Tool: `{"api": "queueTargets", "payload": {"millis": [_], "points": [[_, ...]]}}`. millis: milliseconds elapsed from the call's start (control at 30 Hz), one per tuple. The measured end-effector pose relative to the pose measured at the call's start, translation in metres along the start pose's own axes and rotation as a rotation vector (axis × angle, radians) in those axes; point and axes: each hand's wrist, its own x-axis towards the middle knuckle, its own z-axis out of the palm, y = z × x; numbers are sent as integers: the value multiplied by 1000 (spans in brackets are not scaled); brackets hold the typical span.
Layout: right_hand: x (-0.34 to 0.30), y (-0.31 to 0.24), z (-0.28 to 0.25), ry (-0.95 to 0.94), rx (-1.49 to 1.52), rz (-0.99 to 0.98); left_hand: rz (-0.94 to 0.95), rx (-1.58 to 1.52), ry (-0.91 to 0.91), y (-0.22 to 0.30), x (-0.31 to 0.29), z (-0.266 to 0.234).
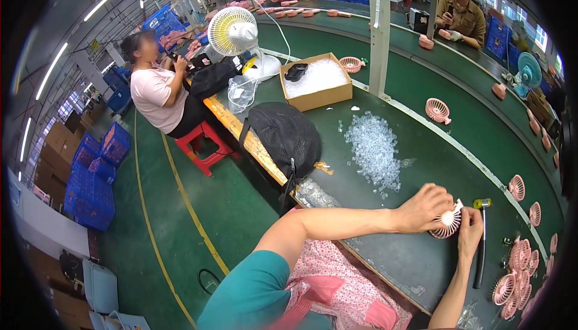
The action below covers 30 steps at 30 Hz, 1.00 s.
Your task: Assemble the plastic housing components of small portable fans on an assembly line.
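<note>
Over the dark bench top, I hold a round pink fan housing (446, 226) with radiating ribs. My left hand (426, 206) is closed over its upper left side, fingers bent. On the other side, my right hand (470, 231) pinches its edge near a small pale tab. Just beyond the right hand lies a hammer (480, 256) with a yellow head and a black handle. A heap of small clear plastic pieces (373, 150) spreads on the bench farther off. Several more pink fan housings (516, 276) are piled to the right.
A black mesh bag (284, 140) and an open cardboard box (322, 99) of clear pieces stand left and farther back, near a white fan (236, 34). A green conveyor belt (415, 110) carries pink parts along the far side. A person (158, 92) sits on a red stool (208, 146).
</note>
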Motion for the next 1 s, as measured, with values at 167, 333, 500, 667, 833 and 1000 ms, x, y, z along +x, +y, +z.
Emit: {"api": "queueTargets", "payload": {"millis": [167, 333, 500, 667, 833, 1000], "points": [[-10, 4, -12, -17, -433, -268, 67, 50, -183, -4, -10, 34], [6, -9, -23, -180, -338, -418, 60, -21, -143, -2, 2, 5], [-6, -12, -11, -34, -439, -317, -2, 47, -228, 4, 5, -3], [-18, -10, -7, 47, -425, -246, 0, 27, -251, 14, 7, 4], [-16, -10, -20, -44, -374, -151, -10, 31, -260, 14, 3, -1], [-24, -7, -52, 128, -505, -249, -6, 43, -248, 12, 3, -2]]}}
